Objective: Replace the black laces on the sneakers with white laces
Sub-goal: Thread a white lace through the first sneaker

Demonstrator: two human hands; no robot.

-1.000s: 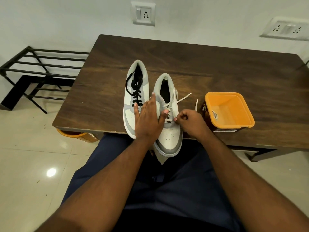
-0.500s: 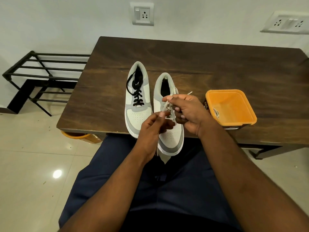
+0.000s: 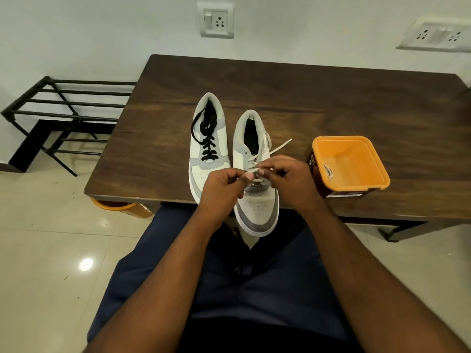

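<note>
Pinching a white lace (image 3: 251, 171) between thumb and curled fingers of the left hand (image 3: 221, 192), low over the lacing of the right sneaker (image 3: 256, 179). Same lace nipped from the other side by the right hand (image 3: 293, 182), fingers bent in tight, thumb tip meeting the strand just right of the left thumb. Both hands closed on that lace, nothing else held; which eyelet lies under the fingertips cannot be told, knuckles in the way.

Probably mid-threading, lower rows done and crossing upward. Worth keeping the strand flat and untwisted through the pinch, feeding the aglet into the next eyelet from underneath, then drawing slack through evenly so both ends finish level. Steadying the shoe with the heel of one hand advisable, since the toe overhangs the near edge of the wooden table (image 3: 356, 98) and could tip toward the lap under a hard pull.

Further out: a free end of white lace (image 3: 281, 146) trailing right of the collar across the tabletop, likely the partner end. Left of this shoe, just beside it, the left sneaker (image 3: 207, 149) with its black lace (image 3: 207, 141) in place, loosened at the top, so about half the job remaining. To the right, well apart, an orange tub (image 3: 350, 161) with another white lace (image 3: 328, 171) lying inside against its left wall, presumably for the second shoe.
</note>
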